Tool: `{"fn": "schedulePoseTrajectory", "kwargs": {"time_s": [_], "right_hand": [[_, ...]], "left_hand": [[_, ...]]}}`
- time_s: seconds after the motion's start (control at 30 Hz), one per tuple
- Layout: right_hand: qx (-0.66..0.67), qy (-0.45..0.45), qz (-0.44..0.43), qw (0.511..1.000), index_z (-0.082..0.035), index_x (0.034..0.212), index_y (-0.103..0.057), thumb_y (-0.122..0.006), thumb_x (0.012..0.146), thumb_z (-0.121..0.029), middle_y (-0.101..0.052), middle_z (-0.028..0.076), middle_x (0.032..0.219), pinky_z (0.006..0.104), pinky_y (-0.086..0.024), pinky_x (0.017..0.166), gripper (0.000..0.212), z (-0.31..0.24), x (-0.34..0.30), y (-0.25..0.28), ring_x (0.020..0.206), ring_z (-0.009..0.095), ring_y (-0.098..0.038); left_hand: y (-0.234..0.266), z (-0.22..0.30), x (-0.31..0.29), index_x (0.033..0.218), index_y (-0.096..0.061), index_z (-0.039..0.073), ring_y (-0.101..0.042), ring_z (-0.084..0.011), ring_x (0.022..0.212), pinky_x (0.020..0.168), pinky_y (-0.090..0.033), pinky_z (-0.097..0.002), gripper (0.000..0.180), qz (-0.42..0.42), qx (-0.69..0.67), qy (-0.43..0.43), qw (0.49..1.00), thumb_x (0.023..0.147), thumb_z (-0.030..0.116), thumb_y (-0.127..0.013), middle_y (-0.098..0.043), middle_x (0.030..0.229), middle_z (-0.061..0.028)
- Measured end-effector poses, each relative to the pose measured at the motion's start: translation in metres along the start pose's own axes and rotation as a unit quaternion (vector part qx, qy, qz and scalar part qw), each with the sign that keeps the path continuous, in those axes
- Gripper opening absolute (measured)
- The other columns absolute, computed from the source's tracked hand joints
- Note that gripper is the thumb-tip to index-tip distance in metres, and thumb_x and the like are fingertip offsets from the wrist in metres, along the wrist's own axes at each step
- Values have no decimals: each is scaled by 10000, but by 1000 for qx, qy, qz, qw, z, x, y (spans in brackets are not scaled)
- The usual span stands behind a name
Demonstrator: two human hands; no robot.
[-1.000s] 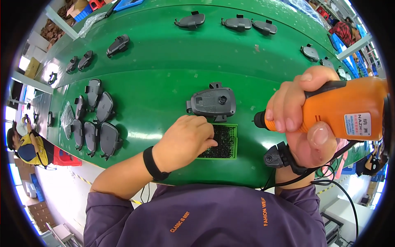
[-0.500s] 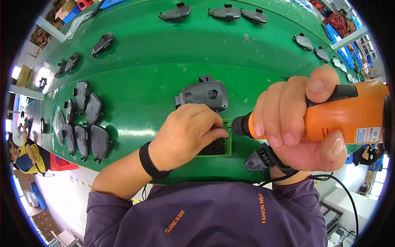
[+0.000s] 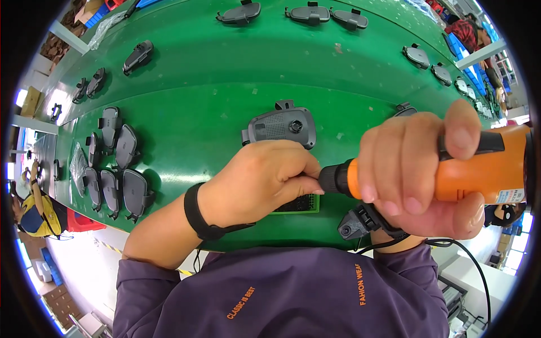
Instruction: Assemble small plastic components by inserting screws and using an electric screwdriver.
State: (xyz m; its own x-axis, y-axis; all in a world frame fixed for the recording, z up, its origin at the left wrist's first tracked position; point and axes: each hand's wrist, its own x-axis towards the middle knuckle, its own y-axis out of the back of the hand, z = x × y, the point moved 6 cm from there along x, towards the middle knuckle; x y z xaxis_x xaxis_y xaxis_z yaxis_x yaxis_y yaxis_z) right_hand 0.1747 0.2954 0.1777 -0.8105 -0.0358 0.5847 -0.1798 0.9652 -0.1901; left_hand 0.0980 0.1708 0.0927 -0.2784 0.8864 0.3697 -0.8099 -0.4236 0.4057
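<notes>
My right hand point(image 3: 411, 169) is wrapped around an orange electric screwdriver point(image 3: 501, 152) with a black nose pointing left. At the tip of that nose, my left hand point(image 3: 267, 180) is closed in a pinch; what sits between its thumb and forefinger is hidden. Below the left fingers, a green tray point(image 3: 318, 206) of small dark pieces, likely screws, shows only its near part. Just beyond my left hand lies a grey phone holder point(image 3: 269, 130), back side up, with a round black knob and a clip at its far edge.
Several finished-looking grey phone holders point(image 3: 135, 191) are grouped on the green table point(image 3: 186, 135) at left. More phone holders point(image 3: 309, 14) line the far side. Another holder point(image 3: 404, 110) is partly covered by my right hand. A black cable point(image 3: 476, 259) hangs at lower right.
My left hand has shifted slightly right and its fingertips now meet the screwdriver's nose. The right hand and screwdriver have also moved a little to the right. The bit end is now covered.
</notes>
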Motion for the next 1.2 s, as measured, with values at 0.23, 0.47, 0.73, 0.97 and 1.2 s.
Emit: {"fn": "schedulePoseTrajectory", "kwargs": {"time_s": [0.23, 0.47, 0.73, 0.97, 1.2], "right_hand": [[-29, -11, 38, 999, -117, 1228, -452, -660, 925, -375, -577, -26, 707, 289, -513, 615, 449, 0, 7, -2, 608, 121, -572], [-15, 16, -19, 1000, -124, 1225, -454, -666, 921, -369, -578, -32, 707, 284, -512, 622, 444, 5, 20, -2, 613, 122, -573], [-37, 4, 6, 999, -120, 1235, -455, -660, 921, -362, -568, -26, 701, 298, -510, 621, 446, 10, 21, 0, 601, 130, -562], [-110, 18, 92, 990, -80, 1249, -476, -610, 936, -351, -552, 4, 703, 336, -494, 607, 435, 12, 20, 19, 600, 156, -541], [-181, -7, 194, 964, -40, 1214, -510, -585, 933, -347, -545, 26, 690, 356, -487, 603, 423, 23, 26, 37, 598, 164, -531]], "left_hand": [[7, -5, -1, 818, -625, 51, -613, -295, 745, 686, -499, -400, 207, 15, 76, -23, 997, 771, 171, -787, -599, 780, -84], [17, -2, 2, 802, -614, 63, -614, -290, 747, 696, -502, -404, 226, 51, 117, -46, 991, 742, 176, -801, -599, 779, -74], [20, -3, -1, 805, -620, 79, -627, -267, 761, 721, -516, -387, 228, 86, 139, -83, 983, 721, 178, -808, -615, 786, -59], [22, 3, 7, 929, -654, 66, -632, -291, 908, 823, -510, -407, 268, 77, 172, -78, 979, 725, 147, -806, -640, 953, -91], [31, -27, -9, 1117, -663, 59, -587, -371, 1112, 953, -479, -444, 395, 35, 235, 90, 967, 746, 107, -788, -593, 1211, -176]]}}
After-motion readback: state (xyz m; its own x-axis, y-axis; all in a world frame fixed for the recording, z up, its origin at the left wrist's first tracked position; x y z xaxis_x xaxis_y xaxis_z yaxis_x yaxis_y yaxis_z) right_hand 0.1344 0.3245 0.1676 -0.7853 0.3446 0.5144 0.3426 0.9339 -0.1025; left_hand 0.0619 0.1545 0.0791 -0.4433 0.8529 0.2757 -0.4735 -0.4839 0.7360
